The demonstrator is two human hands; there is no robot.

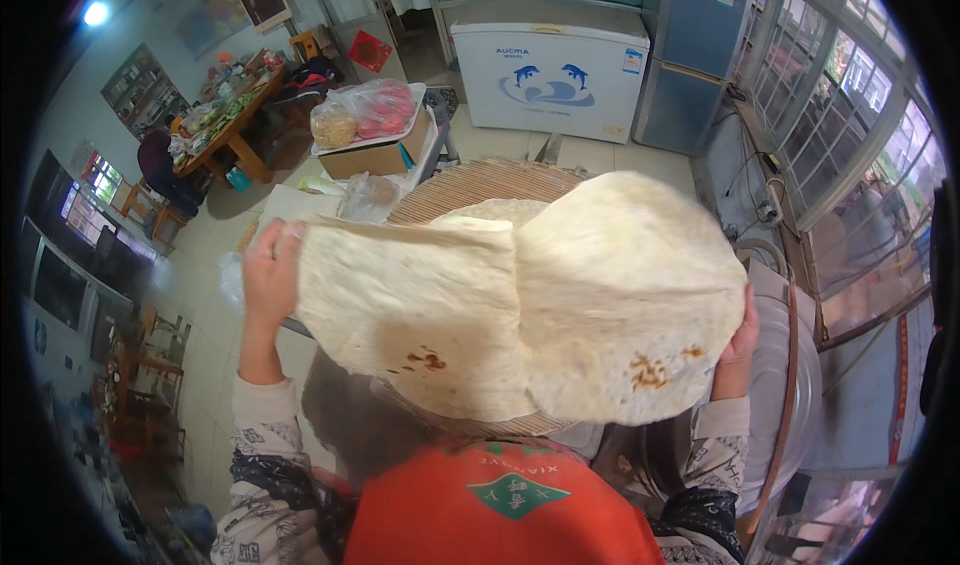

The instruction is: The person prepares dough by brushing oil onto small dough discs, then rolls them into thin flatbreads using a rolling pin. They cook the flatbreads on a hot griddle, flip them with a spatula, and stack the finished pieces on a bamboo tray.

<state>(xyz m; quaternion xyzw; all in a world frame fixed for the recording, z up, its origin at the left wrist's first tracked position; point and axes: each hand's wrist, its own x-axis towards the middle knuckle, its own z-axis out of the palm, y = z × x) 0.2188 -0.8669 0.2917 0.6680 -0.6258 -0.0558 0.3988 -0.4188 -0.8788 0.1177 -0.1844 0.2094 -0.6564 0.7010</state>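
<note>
A large thin flatbread (420, 317) with browned spots is stretched between my two hands, with a fold line down its middle. My left hand (273, 272) grips its left edge, fingers curled over the top corner. At the right edge, my right hand (741, 332) holds the bread, its fingers mostly hidden behind it. Beneath and behind the raised bread lies a round mat of thin sticks (480, 179), with the edge of another flatbread (499, 209) showing on it.
Beyond the mat stand a white chest freezer (551, 77) and a blue-grey refrigerator (686, 62). Bagged food rests on a white tray (417, 119) over a cardboard box (367, 161). At right is a large round metal vessel (776, 385). A person (159, 167) bends beside a laden wooden table (251, 107).
</note>
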